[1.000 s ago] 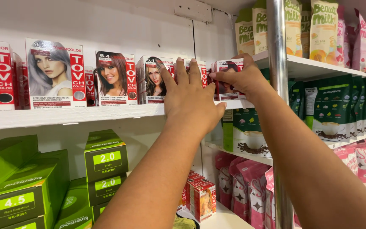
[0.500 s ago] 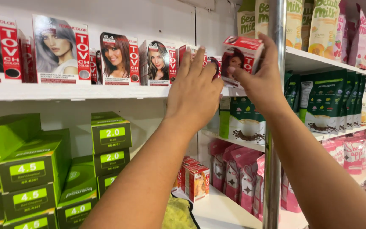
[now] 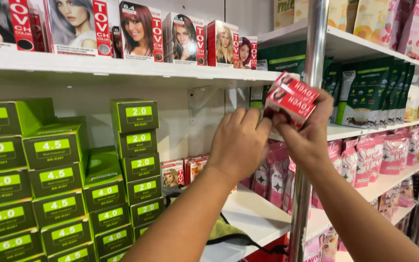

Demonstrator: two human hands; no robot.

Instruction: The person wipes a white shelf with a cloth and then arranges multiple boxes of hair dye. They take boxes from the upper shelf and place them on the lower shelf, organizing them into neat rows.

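Below the upper white shelf (image 3: 122, 68), at chest height in front of the chrome upright post (image 3: 311, 121), both hands meet on one small red cardboard hair-dye box (image 3: 292, 98). Box is off the shelf, tilted, its print upside down, held clear of everything else.

Right hand (image 3: 309, 140): fingers wrapped under and around the box's near end, carrying it. Left hand (image 3: 238, 143): fingers curled, tips touching the box's left lower corner; it steadies rather than carries, as far as I can tell.

Surroundings: a row of upright red-and-white hair-dye boxes (image 3: 185, 39) stands along the upper shelf, far left of the hands. Stacks of green rectangular cartons (image 3: 49, 179) fill the left bay below. Right of the post: dark green stand-up pouches (image 3: 369, 92) on a middle shelf, pink packets (image 3: 364, 160) beneath.

Judgement of step: the box is being turned over or inspected in the hands, not yet placed anywhere. A gap shows at the right end of the upper row.

Next move, as I read it: righting the box calls for a rotation between both hands, front face outward, grip kept at the edges so the thin card is not crushed, and clearance kept from the post.
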